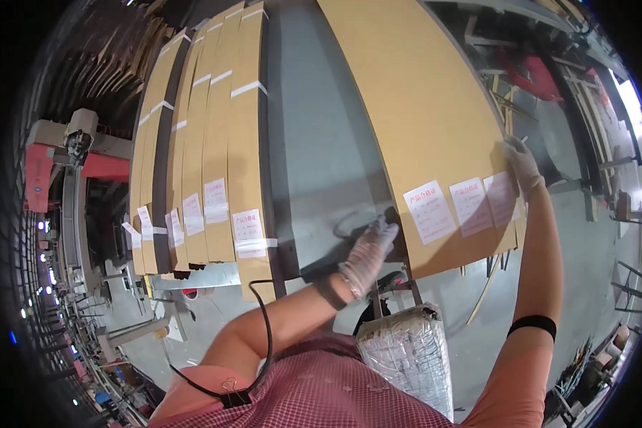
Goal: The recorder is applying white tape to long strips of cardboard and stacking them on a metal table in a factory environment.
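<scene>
- Closest in: a roll wrapped in clear plastic film [406, 353] sits right below the hands, up against the person's pink checked shirt, with a thin black cable [266, 335] clipped to the shirt.
- Left hand [367, 253], in a thin see-through glove, is on the lower left corner of the big cardboard-wrapped package [414, 121]. Fingers are bent around that edge, so it looks like a loose hold on the corner, not a tight fist.
- Right hand [522, 165], white glove, is flat-ish against the package's right edge, fingers spread and pressing. Can't tell if it's really gripping or just steadying.
- The package itself: long, flat, tan brown, running up and away from the person, with three white paper labels [429, 211] side by side near the bottom end.
- It lies on a grey metal work surface [321, 157].
- Further left, a row of narrower brown packages [214, 143], each with white tape bands and a label.
- Beyond that: workshop floor, red machinery [39, 175] at left, metal frames at right.
</scene>
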`<action>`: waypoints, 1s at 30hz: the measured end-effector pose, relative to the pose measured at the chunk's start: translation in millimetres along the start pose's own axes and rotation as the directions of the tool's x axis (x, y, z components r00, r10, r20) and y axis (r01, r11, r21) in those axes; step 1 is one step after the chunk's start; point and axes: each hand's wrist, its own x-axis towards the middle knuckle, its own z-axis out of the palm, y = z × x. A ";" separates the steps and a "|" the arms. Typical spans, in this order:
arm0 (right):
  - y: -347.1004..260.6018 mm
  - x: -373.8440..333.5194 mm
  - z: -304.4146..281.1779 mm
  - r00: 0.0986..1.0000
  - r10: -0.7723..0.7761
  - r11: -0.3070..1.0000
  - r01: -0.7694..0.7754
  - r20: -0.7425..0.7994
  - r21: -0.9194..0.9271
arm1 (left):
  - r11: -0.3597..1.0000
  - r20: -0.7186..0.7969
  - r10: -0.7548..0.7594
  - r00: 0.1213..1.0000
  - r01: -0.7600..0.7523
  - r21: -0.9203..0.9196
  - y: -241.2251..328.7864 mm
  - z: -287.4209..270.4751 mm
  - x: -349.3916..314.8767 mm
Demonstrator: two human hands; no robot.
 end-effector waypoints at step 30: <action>-62.9 -338.4 163.8 0.835 0.355 0.918 -0.226 -0.419 0.326 | 0.820 -0.263 -0.543 0.797 0.437 -0.368 -45.0 -230.0 -169.0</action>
